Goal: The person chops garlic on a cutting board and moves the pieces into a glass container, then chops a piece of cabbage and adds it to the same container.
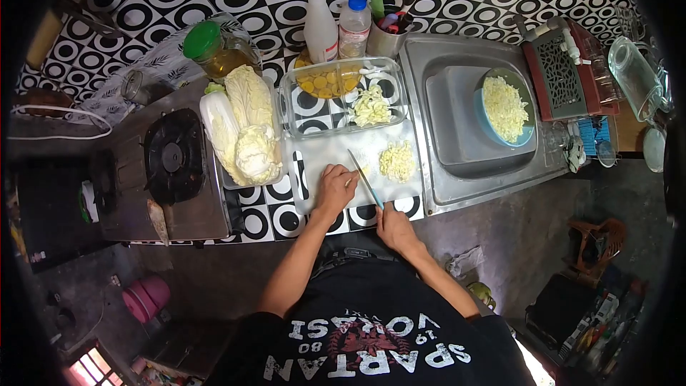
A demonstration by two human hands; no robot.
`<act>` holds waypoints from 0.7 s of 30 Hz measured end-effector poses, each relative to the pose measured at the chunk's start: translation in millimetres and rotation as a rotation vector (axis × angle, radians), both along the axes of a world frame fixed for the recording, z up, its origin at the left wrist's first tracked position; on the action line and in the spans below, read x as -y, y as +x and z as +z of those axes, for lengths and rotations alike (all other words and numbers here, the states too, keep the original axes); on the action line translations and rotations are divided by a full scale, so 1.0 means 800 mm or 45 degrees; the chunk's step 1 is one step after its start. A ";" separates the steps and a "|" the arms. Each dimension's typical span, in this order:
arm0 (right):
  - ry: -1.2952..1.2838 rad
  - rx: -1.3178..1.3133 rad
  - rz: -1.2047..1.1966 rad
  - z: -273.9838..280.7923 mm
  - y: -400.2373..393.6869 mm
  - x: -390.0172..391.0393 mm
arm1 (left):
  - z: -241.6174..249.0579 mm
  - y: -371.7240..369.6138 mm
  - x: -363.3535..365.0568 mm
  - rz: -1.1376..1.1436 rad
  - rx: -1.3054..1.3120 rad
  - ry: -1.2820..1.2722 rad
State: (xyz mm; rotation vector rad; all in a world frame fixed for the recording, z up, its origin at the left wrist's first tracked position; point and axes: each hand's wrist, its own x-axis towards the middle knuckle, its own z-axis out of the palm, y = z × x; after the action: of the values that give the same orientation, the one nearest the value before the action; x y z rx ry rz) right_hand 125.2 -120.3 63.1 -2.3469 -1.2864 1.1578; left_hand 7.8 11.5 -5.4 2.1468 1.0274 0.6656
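My right hand (396, 229) grips a knife (366, 180) with a light-blue handle, its blade angled up and to the left over a white cutting board (314, 161). Beside the blade, on its left, my left hand (336, 187) presses on the board with curled fingers; whatever lies under them is mostly hidden. A pile of chopped pale cabbage (396, 161) sits on the board, right of the knife. Just behind the board stands a clear rectangular container (289, 104) with cut cabbage pieces (371, 106) on its right side and orange round slices (325, 86) showing at its back.
Whole napa cabbages (243, 125) fill a tray at left, beside the stove burner (174, 157). On the right, a bowl (525, 136) of chopped cabbage stands in the steel sink (436, 186). Bottles (354, 28), a utensil cup (386, 43) and a green-lidded jar (204, 41) line the back.
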 end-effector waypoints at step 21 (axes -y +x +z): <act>0.124 0.023 0.027 -0.015 0.003 -0.039 | 0.004 0.000 0.003 0.030 -0.030 -0.009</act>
State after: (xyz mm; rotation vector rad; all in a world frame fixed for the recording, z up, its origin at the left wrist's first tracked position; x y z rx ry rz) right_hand 127.8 -89.5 51.3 -2.2845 -1.3450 1.0574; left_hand 7.8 8.8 -1.9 2.1443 1.0671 0.6483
